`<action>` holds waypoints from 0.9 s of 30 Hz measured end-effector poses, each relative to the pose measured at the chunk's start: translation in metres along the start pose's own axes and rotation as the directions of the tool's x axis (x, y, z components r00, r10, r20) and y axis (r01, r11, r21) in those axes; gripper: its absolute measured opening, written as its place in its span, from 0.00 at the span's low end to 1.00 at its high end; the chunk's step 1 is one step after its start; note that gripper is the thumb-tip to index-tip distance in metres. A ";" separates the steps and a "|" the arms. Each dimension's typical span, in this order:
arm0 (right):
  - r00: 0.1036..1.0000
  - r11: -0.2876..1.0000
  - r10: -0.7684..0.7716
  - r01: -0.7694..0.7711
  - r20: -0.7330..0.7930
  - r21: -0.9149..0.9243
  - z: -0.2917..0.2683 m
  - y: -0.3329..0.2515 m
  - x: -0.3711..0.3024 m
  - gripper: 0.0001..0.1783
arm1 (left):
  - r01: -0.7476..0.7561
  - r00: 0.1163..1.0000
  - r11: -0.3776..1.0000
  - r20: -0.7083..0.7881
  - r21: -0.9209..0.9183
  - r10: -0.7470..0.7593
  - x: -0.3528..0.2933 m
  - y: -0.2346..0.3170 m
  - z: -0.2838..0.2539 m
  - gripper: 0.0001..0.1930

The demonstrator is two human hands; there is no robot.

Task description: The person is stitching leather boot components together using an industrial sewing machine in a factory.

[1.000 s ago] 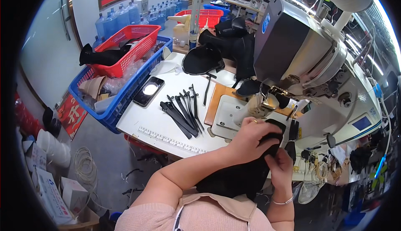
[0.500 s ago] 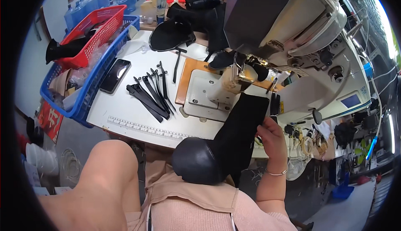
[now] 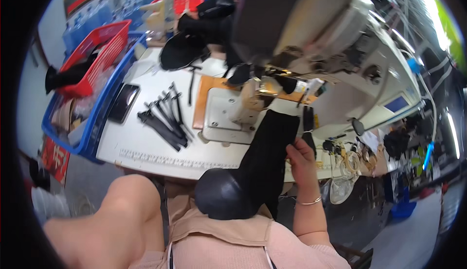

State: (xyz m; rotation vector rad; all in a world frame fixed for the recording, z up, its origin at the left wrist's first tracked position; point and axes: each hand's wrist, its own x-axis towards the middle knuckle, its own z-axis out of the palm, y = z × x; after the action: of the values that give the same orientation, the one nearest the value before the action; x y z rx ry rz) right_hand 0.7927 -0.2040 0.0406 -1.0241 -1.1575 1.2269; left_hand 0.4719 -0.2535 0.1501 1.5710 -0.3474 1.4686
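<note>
A black boot upper (image 3: 265,154) lies across my lap and the table's front edge. Its rounded, shiny toe part (image 3: 221,193) rests against my beige apron, and the fabric shaft reaches up toward the sewing machine's arm. My right hand (image 3: 302,158) pinches the right edge of the shaft between thumb and fingers; a bangle sits on that wrist. On the left my left arm (image 3: 129,198) is bent sharply, elbow forward, and its hand lies outside the picture. Beyond the shaft stands the sewing machine's post (image 3: 249,103) on its metal plate (image 3: 219,115).
Several black zipper strips (image 3: 165,120) lie on the white table (image 3: 146,149) beside a phone (image 3: 124,102). Left of it stand a blue basket (image 3: 99,128) and a red basket (image 3: 109,45). More black boot pieces (image 3: 185,50) are piled at the back. The machine head (image 3: 311,30) overhangs the right.
The whole view has shifted a little and is more blurred. My right hand keeps its pinch on the boot upper, which stays almost in the same place. My left arm remains bent.
</note>
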 end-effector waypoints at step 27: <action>0.684 0.743 -0.175 0.564 -0.708 0.360 -0.119 0.025 -0.087 0.17 | 0.916 0.397 0.309 -0.485 0.255 -0.779 0.007 -0.397 0.031 0.24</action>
State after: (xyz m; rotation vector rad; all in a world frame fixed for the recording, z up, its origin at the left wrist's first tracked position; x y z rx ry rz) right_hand 0.9085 -0.2847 -0.0091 -0.6008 -0.3808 0.6886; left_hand 0.7844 -0.0634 -0.0070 1.4684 1.0440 0.8368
